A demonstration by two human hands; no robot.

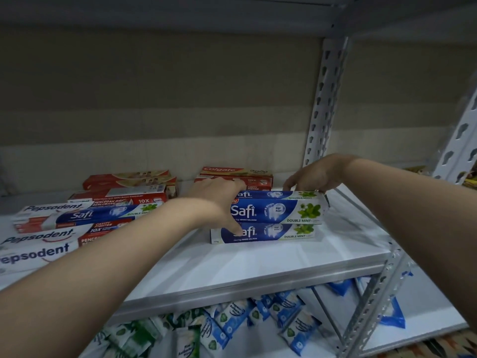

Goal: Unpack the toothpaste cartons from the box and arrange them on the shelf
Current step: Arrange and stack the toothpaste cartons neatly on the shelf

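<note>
"Safi Double Mint" cartons, "Pepsodent" cartons, "Colgate" carton

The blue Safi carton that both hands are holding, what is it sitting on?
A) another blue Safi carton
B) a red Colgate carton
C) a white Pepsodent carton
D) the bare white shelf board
A: the held Safi carton, with the left hand at one end and the right hand at the other, lies directly on a second Safi carton that rests on the shelf.
</note>
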